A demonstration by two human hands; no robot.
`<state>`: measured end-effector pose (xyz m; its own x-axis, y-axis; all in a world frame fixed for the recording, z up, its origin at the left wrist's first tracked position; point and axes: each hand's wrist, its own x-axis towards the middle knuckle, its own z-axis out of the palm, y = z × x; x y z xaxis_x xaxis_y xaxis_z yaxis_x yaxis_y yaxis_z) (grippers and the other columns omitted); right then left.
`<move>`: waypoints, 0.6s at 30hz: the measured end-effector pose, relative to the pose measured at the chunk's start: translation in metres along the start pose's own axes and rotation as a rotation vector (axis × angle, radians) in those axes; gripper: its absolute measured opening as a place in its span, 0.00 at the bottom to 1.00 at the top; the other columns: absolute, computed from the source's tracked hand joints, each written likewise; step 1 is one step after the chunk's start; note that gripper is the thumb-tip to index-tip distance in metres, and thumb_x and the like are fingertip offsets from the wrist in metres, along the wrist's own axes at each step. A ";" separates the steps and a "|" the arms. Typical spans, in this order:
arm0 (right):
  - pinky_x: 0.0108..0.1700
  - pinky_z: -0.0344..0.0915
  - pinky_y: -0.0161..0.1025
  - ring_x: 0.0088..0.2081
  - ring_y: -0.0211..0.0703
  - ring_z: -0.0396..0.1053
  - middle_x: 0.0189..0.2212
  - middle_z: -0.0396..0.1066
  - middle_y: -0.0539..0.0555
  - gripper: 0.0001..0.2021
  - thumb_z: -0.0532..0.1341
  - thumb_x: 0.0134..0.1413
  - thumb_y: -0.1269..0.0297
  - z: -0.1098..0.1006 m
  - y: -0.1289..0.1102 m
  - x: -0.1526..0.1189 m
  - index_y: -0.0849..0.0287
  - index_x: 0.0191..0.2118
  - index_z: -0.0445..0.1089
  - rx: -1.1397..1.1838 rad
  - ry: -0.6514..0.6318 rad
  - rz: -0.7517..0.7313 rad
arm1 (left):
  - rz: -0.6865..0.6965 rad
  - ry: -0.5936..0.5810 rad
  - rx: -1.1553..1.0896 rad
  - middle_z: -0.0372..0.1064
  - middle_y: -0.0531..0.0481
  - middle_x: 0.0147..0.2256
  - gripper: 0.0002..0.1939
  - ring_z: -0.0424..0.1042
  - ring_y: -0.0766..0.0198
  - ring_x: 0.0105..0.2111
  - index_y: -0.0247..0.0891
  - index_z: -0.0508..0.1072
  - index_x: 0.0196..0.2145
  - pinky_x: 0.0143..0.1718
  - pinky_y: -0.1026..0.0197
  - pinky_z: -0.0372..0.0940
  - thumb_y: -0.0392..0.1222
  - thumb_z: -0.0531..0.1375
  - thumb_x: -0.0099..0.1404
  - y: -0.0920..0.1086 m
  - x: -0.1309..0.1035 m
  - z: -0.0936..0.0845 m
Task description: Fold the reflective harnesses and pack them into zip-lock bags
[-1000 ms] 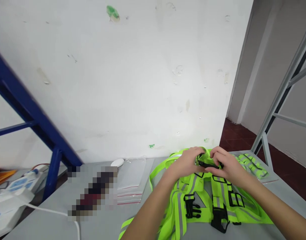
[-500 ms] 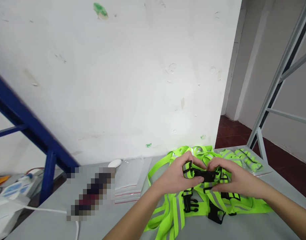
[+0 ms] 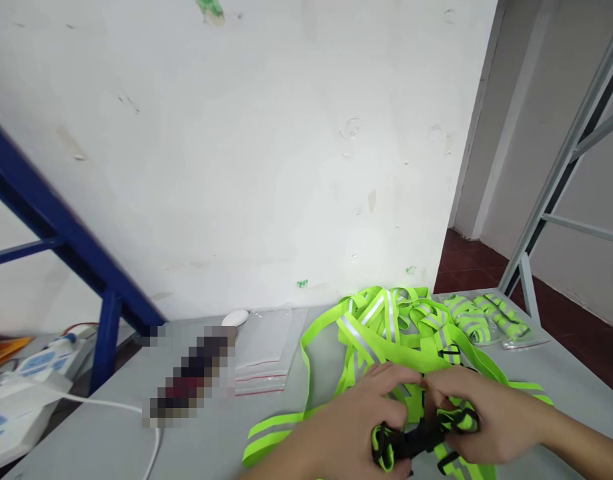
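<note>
Left hand (image 3: 359,415) and right hand (image 3: 493,417) pinch bunched strap (image 3: 383,450) flanking the black buckle (image 3: 419,439); loose straps (image 3: 369,343) beyond it could tangle if snagged.

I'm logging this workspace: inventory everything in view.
Straps: many, lime-silver, centre right
Held buckle: one, black, bottom right
Bagged straps: several, lime-silver, far right
Clear bags: several, red-lined, centre
Oval object: one, white, beside bags
Pixelated object: one, dark, left table
Cable: one, white, lower left
Plastic blocks: several, white-blue, left
Orange item: one, orange, left
Blue frame: one, blue, left
Grey frame: one, grey, right
Table: one, grey, foreground
Walls: several, white-grey, background
Floor: one, maroon, right
Left hand: one, at buckle
Right hand: one, at buckle
</note>
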<state>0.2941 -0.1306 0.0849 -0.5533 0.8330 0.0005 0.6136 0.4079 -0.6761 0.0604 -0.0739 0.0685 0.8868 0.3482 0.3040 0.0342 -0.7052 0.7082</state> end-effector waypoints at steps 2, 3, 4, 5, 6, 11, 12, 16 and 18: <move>0.33 0.61 0.32 0.32 0.39 0.65 0.31 0.69 0.47 0.13 0.62 0.36 0.73 -0.001 0.003 0.002 0.55 0.32 0.63 0.040 -0.003 0.025 | -0.043 0.082 -0.090 0.69 0.47 0.42 0.16 0.70 0.58 0.40 0.40 0.57 0.22 0.57 0.50 0.54 0.42 0.64 0.49 -0.006 -0.001 0.003; 0.34 0.62 0.32 0.33 0.40 0.65 0.32 0.70 0.48 0.13 0.62 0.38 0.72 -0.003 0.004 0.004 0.54 0.35 0.65 0.077 -0.008 0.032 | -0.065 0.135 -0.126 0.70 0.50 0.35 0.16 0.69 0.60 0.35 0.40 0.56 0.23 0.57 0.50 0.54 0.42 0.63 0.50 -0.009 -0.002 0.004; 0.35 0.63 0.33 0.34 0.41 0.66 0.33 0.70 0.48 0.13 0.62 0.41 0.70 -0.005 0.005 0.005 0.54 0.37 0.67 0.104 -0.011 0.032 | -0.085 0.182 -0.153 0.68 0.52 0.30 0.16 0.67 0.62 0.32 0.41 0.56 0.23 0.57 0.49 0.54 0.43 0.63 0.50 -0.012 -0.002 0.004; 0.37 0.63 0.33 0.35 0.41 0.66 0.34 0.70 0.49 0.12 0.63 0.42 0.68 -0.008 0.005 0.005 0.55 0.37 0.69 0.124 -0.015 0.035 | -0.102 0.201 -0.177 0.66 0.54 0.27 0.16 0.65 0.64 0.29 0.41 0.56 0.23 0.55 0.50 0.56 0.45 0.63 0.50 -0.014 -0.002 0.002; 0.37 0.63 0.34 0.35 0.42 0.66 0.34 0.70 0.49 0.12 0.64 0.41 0.67 -0.010 0.005 0.006 0.55 0.37 0.70 0.143 -0.030 0.045 | -0.122 0.184 -0.202 0.64 0.55 0.25 0.17 0.63 0.65 0.27 0.41 0.56 0.23 0.50 0.53 0.60 0.47 0.63 0.51 -0.015 -0.002 0.000; 0.32 0.62 0.33 0.30 0.39 0.64 0.28 0.68 0.47 0.15 0.69 0.39 0.59 -0.028 0.009 0.003 0.57 0.36 0.72 0.402 -0.335 0.198 | -0.320 -0.156 -0.240 0.64 0.55 0.29 0.19 0.61 0.65 0.27 0.41 0.68 0.31 0.27 0.65 0.57 0.52 0.67 0.46 -0.007 0.002 -0.026; 0.32 0.62 0.33 0.29 0.38 0.64 0.28 0.68 0.47 0.16 0.69 0.38 0.58 -0.033 0.012 0.002 0.57 0.36 0.72 0.446 -0.360 0.230 | -0.360 -0.215 -0.205 0.65 0.54 0.31 0.23 0.62 0.64 0.28 0.42 0.70 0.36 0.26 0.65 0.58 0.51 0.69 0.43 -0.004 0.001 -0.035; 0.27 0.60 0.32 0.24 0.36 0.61 0.22 0.62 0.44 0.15 0.72 0.34 0.58 -0.061 0.030 -0.008 0.57 0.26 0.67 0.399 -0.206 0.269 | -0.499 -0.306 -0.130 0.64 0.55 0.27 0.37 0.58 0.67 0.19 0.48 0.70 0.53 0.17 0.66 0.52 0.46 0.71 0.44 0.003 -0.015 -0.086; 0.22 0.54 0.31 0.20 0.33 0.56 0.17 0.57 0.42 0.15 0.71 0.37 0.59 -0.079 0.040 -0.016 0.57 0.21 0.64 0.334 -0.209 0.298 | -0.576 -0.236 -0.185 0.54 0.61 0.18 0.36 0.51 0.69 0.13 0.48 0.67 0.57 0.13 0.66 0.46 0.45 0.69 0.50 0.002 -0.029 -0.117</move>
<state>0.3721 -0.0983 0.1164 -0.5038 0.7883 -0.3533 0.5668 -0.0071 -0.8239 -0.0196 -0.0132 0.1357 0.8281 0.4794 -0.2906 0.4734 -0.3205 0.8205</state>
